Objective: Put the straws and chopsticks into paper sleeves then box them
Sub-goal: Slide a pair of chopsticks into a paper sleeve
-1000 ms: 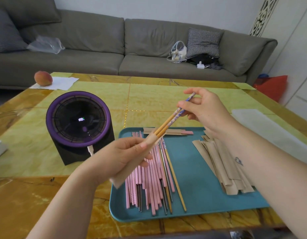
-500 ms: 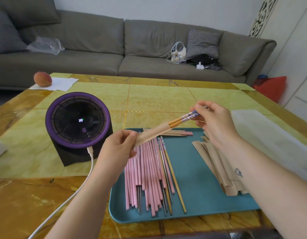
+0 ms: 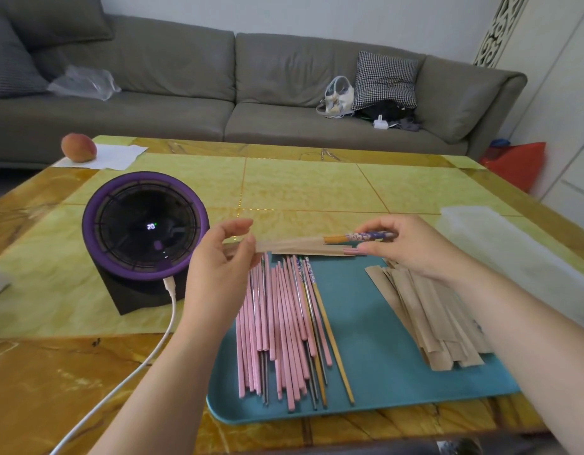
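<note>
A brown paper sleeve point(image 3: 294, 244) with chopsticks point(image 3: 359, 237) sticking out of its right end lies level over the far edge of the teal tray point(image 3: 376, 349). My left hand point(image 3: 218, 267) pinches the sleeve's left end. My right hand point(image 3: 412, 247) grips the chopsticks' patterned blue tops. Just behind it lies a filled sleeve with a pink straw tip point(image 3: 348, 250). On the tray lie several pink straws point(image 3: 277, 326) mixed with metal straws and loose chopsticks point(image 3: 330, 336). A pile of empty paper sleeves point(image 3: 428, 316) lies at the tray's right.
A purple-rimmed black device point(image 3: 143, 231) with a white cable point(image 3: 143, 356) stands left of the tray. A peach point(image 3: 79, 147) rests on white paper at the far left. A white flat sheet point(image 3: 500, 244) lies right. A grey sofa point(image 3: 251, 87) runs behind the table.
The sleeve with chopsticks swung from a steep tilt to level and dropped toward the tray's far edge. My right hand moved right and down; my left hand rose to the sleeve's left end.
</note>
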Tool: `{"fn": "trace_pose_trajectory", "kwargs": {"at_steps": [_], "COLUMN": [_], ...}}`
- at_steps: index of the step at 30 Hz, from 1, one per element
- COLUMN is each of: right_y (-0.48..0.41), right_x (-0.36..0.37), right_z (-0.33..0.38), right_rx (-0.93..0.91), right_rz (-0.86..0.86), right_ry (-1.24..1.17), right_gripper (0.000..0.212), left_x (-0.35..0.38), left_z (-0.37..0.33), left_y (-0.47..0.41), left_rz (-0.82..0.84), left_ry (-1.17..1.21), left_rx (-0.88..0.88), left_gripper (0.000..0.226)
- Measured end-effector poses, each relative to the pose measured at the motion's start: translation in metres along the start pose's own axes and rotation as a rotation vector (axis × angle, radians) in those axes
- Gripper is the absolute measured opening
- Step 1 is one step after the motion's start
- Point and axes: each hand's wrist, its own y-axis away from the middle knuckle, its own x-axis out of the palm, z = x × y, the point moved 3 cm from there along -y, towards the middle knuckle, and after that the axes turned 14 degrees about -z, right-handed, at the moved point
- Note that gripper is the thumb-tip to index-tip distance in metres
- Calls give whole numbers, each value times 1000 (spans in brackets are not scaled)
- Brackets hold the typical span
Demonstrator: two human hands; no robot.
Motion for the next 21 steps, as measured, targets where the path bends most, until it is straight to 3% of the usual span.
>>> {"fn": "trace_pose_trajectory", "kwargs": {"at_steps": [5,12,16,21], "right_y": [-12,-23,-24,-15], "right_x": [11,34,29,10], "right_z": [-31,-48,-49,-53], "right_rx": [67,-4,-39,34], "right_rz": [-224,-102,-148,-82], "right_ry": [-22,278,356,455], "right_gripper": [10,21,26,16], "left_x": [9,28,34,37], "left_z": [4,26,40,40], "left_y": [2,18,24,26], "left_rz": [118,526,655,677], "left_ry": [-149,-722,-958,-986], "left_rx": [60,382,381,369], "left_gripper": [30,39,44,46]}}
